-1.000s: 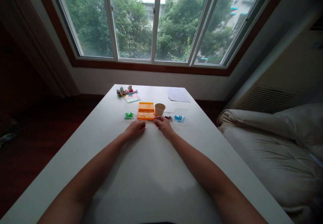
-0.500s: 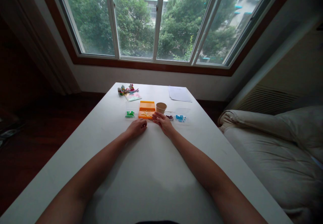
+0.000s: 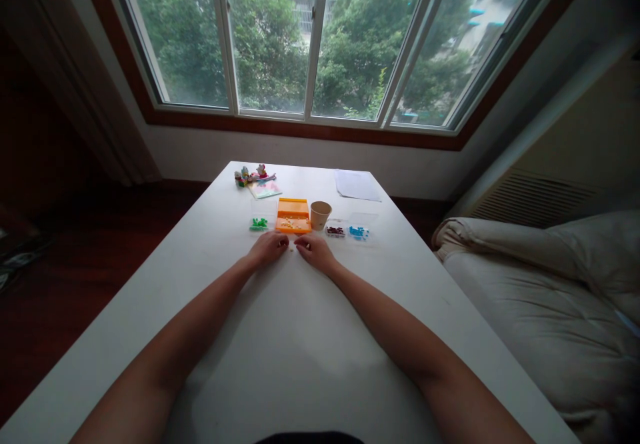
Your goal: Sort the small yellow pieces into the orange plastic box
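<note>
My left hand point(image 3: 270, 249) rests on the white table point(image 3: 310, 337) with its fingers curled together. Facing it a short gap away is my right hand point(image 3: 316, 253), its thumb and fingers pinched. What either hand holds, if anything, is too small to make out. A tiny pale piece point(image 3: 291, 250) lies on the table between the fingertips. Just beyond the hands stands an orange open case point(image 3: 293, 205) with small yellowish pieces point(image 3: 294, 223) in its near part.
Left of the case is a clear box with green pieces point(image 3: 259, 223). To its right stand a brown paper cup point(image 3: 321, 215), dark brown pieces point(image 3: 335, 231) and blue pieces point(image 3: 359, 232) in clear boxes. Small toy figures point(image 3: 243, 177) and paper sheets point(image 3: 357, 185) lie farther back.
My right hand has drawn back from the orange case toward me, and its fingers have curled into a pinch beside my left hand. The brown pieces now show more fully.
</note>
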Motion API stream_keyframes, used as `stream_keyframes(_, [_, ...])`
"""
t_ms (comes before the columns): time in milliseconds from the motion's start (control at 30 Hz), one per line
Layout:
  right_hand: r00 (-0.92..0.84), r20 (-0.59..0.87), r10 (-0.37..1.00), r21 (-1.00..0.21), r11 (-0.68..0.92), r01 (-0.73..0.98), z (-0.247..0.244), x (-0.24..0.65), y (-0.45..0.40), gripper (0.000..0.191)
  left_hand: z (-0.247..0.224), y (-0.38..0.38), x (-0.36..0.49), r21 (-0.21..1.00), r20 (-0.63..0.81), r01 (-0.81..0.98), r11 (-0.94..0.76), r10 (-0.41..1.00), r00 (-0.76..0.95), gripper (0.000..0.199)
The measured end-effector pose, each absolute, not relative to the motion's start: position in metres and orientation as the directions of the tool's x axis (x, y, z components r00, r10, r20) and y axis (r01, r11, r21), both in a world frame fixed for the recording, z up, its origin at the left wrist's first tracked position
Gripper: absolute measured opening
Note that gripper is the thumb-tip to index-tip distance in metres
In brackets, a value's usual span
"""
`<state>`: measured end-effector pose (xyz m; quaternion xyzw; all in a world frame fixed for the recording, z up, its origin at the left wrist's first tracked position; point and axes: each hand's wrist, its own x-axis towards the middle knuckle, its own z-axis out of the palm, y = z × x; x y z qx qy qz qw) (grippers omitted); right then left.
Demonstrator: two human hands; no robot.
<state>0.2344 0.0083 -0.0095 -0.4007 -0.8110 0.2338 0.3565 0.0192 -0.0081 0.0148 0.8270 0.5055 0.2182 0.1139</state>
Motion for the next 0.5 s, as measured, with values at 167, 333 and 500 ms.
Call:
stream_keyframes(167, [-0.544,0.403,0.737,-0.463,0.676,0.573,-0.007,0.225,0.000,0.022,0.009,0.000,0.011,0.467,0.238,0.756,-0.458,0.889,0.391,0.022])
stream_keyframes(333, [-0.575,0.383,0.723,-0.401,0.691,0.602,-0.007,0.217,0.006,0.023,0.010,0.004,0.001,0.487,0.222,0.764,-0.423,0.906,0.360,0.022])
stream_keyframes(500, [-0.607,0.371,0.703,-0.389,0.711,0.585,-0.009,0.209,0.013,0.023,0.014,0.005,-0.008,0.465,0.205,0.790,-0.400,0.916,0.344,0.019])
